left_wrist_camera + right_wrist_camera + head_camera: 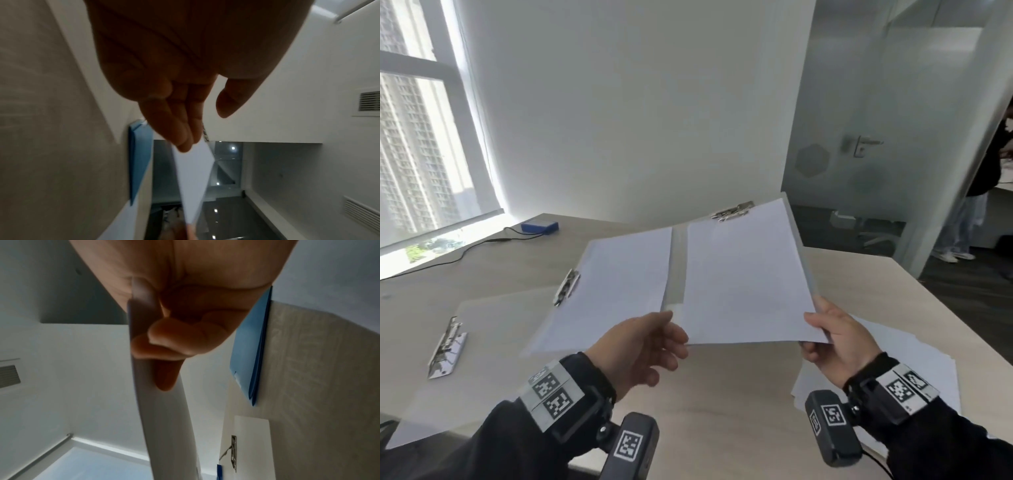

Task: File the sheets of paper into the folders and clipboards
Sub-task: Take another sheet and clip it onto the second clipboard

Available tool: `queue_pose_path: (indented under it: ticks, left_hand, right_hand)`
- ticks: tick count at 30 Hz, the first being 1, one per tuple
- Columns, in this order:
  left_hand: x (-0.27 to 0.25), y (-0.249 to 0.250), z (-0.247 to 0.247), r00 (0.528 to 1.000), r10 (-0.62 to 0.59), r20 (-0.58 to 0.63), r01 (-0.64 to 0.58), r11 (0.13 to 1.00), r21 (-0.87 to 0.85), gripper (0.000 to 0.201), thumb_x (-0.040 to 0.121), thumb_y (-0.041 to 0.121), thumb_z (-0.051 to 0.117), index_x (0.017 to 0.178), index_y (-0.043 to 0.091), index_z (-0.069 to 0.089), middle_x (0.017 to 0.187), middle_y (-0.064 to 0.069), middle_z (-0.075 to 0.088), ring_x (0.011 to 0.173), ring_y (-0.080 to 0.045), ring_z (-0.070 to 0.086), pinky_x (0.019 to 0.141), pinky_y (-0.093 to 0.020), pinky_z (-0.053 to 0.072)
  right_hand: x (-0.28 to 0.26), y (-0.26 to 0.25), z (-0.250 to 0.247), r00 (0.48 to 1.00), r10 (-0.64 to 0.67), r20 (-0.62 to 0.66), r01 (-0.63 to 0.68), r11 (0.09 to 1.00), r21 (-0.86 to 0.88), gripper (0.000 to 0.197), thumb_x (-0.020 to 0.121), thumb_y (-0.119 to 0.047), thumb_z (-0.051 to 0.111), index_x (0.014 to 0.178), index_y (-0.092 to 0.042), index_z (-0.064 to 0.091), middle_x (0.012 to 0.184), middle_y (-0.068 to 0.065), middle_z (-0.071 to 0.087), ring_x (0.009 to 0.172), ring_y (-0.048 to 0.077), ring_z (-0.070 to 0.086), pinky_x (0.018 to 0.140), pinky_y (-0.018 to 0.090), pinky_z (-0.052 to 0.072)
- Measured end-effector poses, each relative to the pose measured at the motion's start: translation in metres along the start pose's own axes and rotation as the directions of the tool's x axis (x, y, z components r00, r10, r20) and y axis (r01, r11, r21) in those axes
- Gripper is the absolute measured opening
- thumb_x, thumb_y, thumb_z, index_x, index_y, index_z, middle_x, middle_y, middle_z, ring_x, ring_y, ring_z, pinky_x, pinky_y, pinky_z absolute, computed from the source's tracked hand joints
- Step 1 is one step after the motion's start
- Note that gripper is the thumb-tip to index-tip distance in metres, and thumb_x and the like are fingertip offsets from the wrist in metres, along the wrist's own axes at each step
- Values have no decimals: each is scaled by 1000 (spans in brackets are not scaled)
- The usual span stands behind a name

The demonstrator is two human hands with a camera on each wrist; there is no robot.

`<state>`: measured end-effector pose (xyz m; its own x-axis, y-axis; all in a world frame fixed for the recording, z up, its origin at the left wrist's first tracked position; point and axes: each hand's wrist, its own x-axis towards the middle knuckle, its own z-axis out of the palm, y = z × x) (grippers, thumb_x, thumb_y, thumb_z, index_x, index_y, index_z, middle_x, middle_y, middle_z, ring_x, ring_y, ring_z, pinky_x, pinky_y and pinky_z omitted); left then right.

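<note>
An open folder [678,274] hangs above the bench [722,404], spine running away from the person, clip end farthest. The right hand [839,339] pinches its near right corner; the left hand's [643,346] grip looks loose, perhaps only touching.

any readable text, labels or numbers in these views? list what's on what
No readable text in any view.
Wrist bands and wrist cameras: square black-and-white marker codes only, no letters or digits.
Sheets in the open folder: look blank.
Blue box: no label visible.

No readable text, only coded wrist markers [553,390].
</note>
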<state>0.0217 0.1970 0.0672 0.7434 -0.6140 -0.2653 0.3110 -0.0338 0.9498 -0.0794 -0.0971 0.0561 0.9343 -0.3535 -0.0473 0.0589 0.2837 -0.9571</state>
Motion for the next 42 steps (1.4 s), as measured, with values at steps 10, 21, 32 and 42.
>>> queue_pose_path:
  ticks: [10,21,32,42]
  left_hand:
    - [38,-22,13,982,-159,-107,147,983,-108,58,83,59,58,116,12,63,113,-8,73,93,-27,73,62,-35,55]
    - [97,-5,44,954,216,-207,-206,976,71,26,91,0,49,110,15,57,111,-17,66,85,-30,67,64,-40,58]
    - [151,-4,72,965,205,164,-224,323,919,100,59,69,67,146,48,21,161,13,10,144,-21,27,117,-39,28]
    - [199,27,101,975,171,144,-143,-15,990,63,95,48,42,150,40,13,161,6,16,137,-33,33,114,-36,24]
  right_hand:
    - [-6,10,-34,990,-10,-140,29,991,132,41,94,1,40,125,-14,63,79,10,64,43,16,43,39,22,29]
    - [-3,14,-59,964,110,-244,-81,989,124,35,94,-1,45,121,-11,64,87,14,59,44,16,45,38,20,36]
    - [39,-1,-60,947,161,-278,-142,986,88,38,93,-2,41,108,-19,71,67,11,63,41,14,46,35,19,31]
    - [62,-17,-68,917,242,-317,-188,963,193,27,99,-22,45,111,-8,64,74,16,75,48,16,58,38,20,46]
